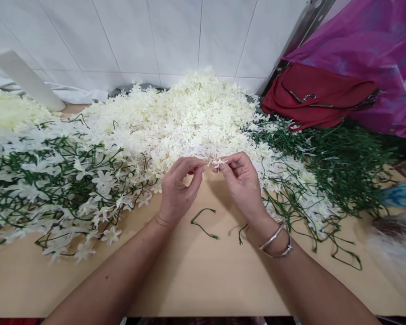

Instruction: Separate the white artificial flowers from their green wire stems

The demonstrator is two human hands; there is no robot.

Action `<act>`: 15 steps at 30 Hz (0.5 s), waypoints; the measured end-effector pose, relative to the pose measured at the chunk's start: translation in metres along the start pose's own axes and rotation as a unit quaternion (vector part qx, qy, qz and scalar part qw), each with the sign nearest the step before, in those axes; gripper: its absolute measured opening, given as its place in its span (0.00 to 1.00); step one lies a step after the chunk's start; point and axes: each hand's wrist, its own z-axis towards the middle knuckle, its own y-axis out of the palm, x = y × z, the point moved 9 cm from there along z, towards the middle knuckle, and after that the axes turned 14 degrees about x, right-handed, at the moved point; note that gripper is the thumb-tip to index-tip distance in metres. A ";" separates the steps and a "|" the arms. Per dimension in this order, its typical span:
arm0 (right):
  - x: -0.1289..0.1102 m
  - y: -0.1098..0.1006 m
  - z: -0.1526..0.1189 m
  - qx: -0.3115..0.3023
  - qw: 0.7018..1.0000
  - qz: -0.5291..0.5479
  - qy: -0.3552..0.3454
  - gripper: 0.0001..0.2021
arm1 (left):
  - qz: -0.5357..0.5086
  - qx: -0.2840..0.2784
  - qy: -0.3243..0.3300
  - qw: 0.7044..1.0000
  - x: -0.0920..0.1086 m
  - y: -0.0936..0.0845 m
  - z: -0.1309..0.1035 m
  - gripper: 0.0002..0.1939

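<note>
My right hand [242,180] pinches a small white artificial flower [219,163] between thumb and forefinger, above the front of the flower heap. Close on its left, my left hand [184,185] has thumb and forefinger pressed together; whatever is between those fingertips is too small to make out. Behind both hands rises a big heap of loose cream-white artificial flowers [196,113]. A bent green plastic stem [205,223] lies on the tabletop below my hands, and a shorter green stem piece [242,234] is beside my right wrist.
White flowers on green stems [71,180] are piled at left. Bare green stems [345,162] form a dark heap at right, with a red bag [321,95] and a purple plastic bag [365,49] behind. A white roll [30,81] leans at the back left, near the tiled wall [176,36].
</note>
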 end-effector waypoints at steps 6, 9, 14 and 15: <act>-0.002 -0.015 0.009 0.035 0.997 -0.058 -0.022 0.05 | 0.035 -0.128 -0.056 0.990 -0.002 0.007 0.001 0.06; -0.006 -0.020 0.011 0.054 0.997 -0.053 -0.036 0.05 | 0.101 -0.333 -0.078 0.934 0.003 0.021 -0.025 0.04; -0.007 -0.019 0.011 0.052 0.997 -0.037 -0.034 0.06 | 0.151 -0.435 -0.053 0.886 0.010 0.024 -0.062 0.04; -0.007 -0.017 0.011 0.044 0.998 -0.035 -0.031 0.06 | 0.144 -0.433 -0.051 0.888 0.010 0.024 -0.066 0.05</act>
